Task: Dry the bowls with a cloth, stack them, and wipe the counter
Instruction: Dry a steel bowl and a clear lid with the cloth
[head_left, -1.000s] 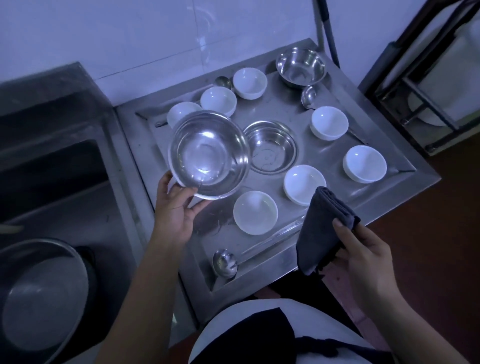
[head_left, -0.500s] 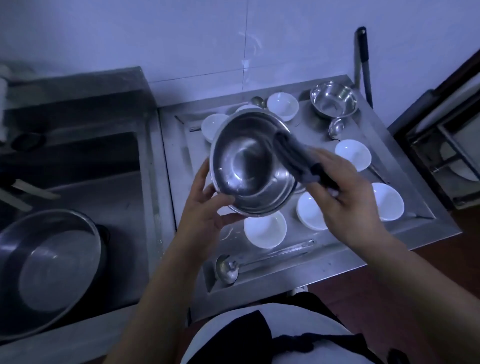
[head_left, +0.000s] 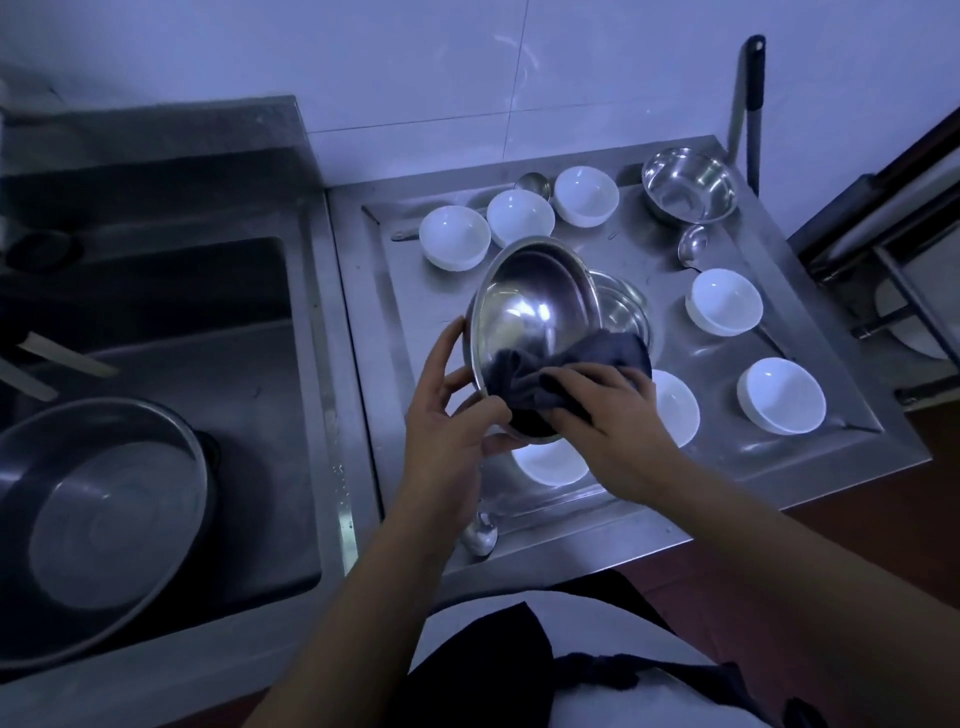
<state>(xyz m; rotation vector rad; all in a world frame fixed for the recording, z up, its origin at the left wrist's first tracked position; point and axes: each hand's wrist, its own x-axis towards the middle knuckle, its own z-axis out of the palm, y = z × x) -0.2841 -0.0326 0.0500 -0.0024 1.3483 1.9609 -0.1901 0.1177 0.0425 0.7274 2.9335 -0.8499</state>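
Seven white bowls sit on your steel surface (head_left: 831, 364), with three steel bowls in play, one of them in your hands. Your left hand (head_left: 447, 410) grips the held steel bowl (head_left: 530, 312) by its near rim, thumb on the inside and fingers curled round the outside, tilting it above the middle of the surface so the inside faces you. Your right hand (head_left: 602, 410) is closed on the dark cloth (head_left: 571, 374), pressing it into the lower part of that bowl, and part of the cloth hangs over the rim.

Count the white ones: three in a row along the far edge (head_left: 454, 236) (head_left: 520, 217) (head_left: 586, 195), two by the right edge (head_left: 724, 301) (head_left: 782, 395), and two near the front, one (head_left: 675, 405) partly behind your right hand and one (head_left: 545, 462) partly under your wrists. All stand upright and apart from each other, none stacked.

A second steel bowl (head_left: 623, 306) sits at the centre of the surface, mostly hidden behind the held one. The third steel bowl (head_left: 690, 184) stands at the far right corner.

Three ladles show: one bowl-end (head_left: 532, 183) at the far edge behind the white row, one (head_left: 693, 244) just in front of the corner steel bowl, and one (head_left: 480, 535) at the front edge below your left wrist.

To your left, the sink (head_left: 291, 364) holds one large steel basin (head_left: 104, 514).
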